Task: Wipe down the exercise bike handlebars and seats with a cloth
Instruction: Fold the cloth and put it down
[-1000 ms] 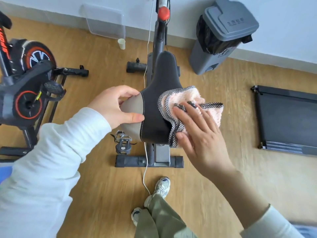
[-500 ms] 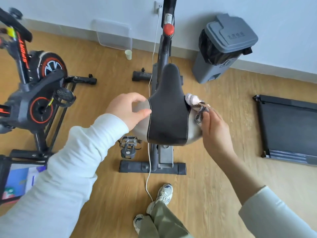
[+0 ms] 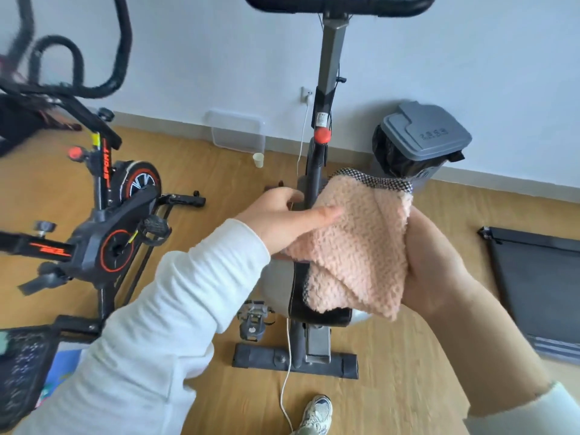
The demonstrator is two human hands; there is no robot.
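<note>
Up came the cloth [image 3: 354, 243], off the right side of the seat [image 3: 282, 287]. Both hands hold it above: the left hand [image 3: 282, 221] pinches, the right hand [image 3: 436, 265] grips. Far handlebars [image 3: 339, 3] probably come next.

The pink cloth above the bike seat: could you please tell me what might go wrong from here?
The white cable trails across the floor beside the shoe; stepping toward the handlebars could snag it. The pink cloth, held by the left hand and right hand, hides much of the seat, so patches may be missed.
</note>
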